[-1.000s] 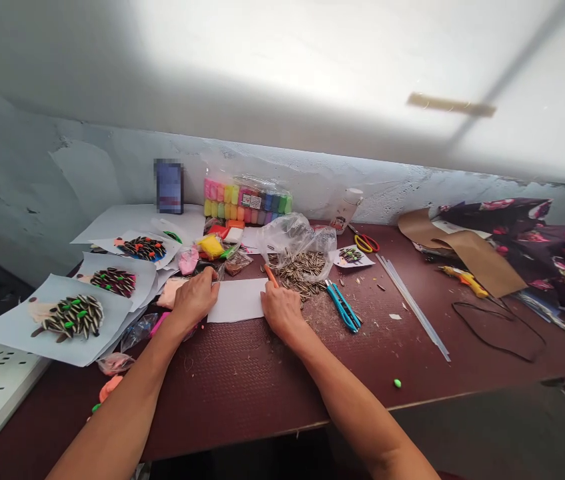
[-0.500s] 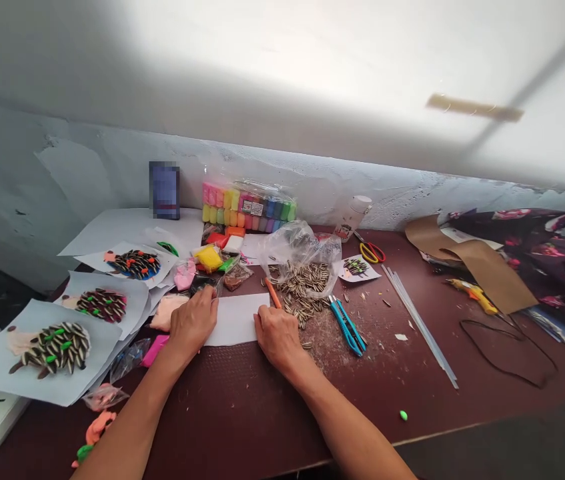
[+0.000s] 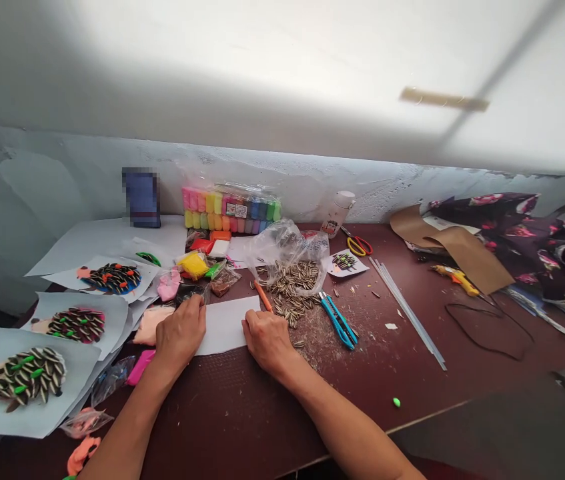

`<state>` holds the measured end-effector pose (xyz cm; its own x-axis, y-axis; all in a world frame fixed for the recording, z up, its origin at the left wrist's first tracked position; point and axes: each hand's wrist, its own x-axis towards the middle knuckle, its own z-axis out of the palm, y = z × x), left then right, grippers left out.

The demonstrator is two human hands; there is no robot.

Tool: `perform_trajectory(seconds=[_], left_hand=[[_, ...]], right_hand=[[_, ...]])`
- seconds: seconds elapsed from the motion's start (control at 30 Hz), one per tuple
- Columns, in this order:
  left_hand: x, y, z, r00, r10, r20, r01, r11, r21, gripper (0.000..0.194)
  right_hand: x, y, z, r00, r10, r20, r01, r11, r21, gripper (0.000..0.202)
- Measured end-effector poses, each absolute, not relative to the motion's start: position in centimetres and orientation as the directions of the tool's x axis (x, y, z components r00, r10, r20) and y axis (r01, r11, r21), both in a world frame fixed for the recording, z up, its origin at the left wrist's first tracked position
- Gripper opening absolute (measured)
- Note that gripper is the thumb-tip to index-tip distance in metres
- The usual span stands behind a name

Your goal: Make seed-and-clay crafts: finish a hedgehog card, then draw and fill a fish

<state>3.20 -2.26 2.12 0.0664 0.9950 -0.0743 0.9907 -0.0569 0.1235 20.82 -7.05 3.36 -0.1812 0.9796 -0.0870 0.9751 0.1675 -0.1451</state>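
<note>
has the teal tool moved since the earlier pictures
No. Judged against the clear sticks on the table, the teal tool lies where it was, beside the seeds.

The left hand rests at the left edge of a white sheet, the right hand at its right edge (an orange stick shows beyond those knuckles; whether it is gripped is hidden). Striped seeds lie heaped near a teal tool on the dark-red table.

I can read nothing: the label on the colourful pack and print on the clear bag (even squinting) are too small.
</note>
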Motion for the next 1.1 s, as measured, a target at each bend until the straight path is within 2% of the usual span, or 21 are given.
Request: perform_trajectory(seconds=[0.17, 0.53, 1.1], left_hand=[[3.1, -2.4, 1.8, 0.088, 0.996, -0.023, 0.992, -0.086, 0.098, 0.033], [3.2, -2.3, 1.8, 0.095, 0.995, -0.015, 0.989, -0.093, 0.116, 0.034], [3.6, -2.4, 2.9, 0.094, 0.989, -0.115, 0.992, -0.084, 0.091, 0.033]], right_hand=[[20.4, -7.5, 3.6, -0.212, 0.975, -0.064, 0.969, 0.201, -0.144, 0.027], [20.3, -7.5, 2.9, -0.208, 0.973, -0.097, 0.974, 0.196, -0.118, 0.027], [20.3, -7.3, 2.7, -0.211, 0.972, -0.104, 0.973, 0.198, -0.119, 0.021]])
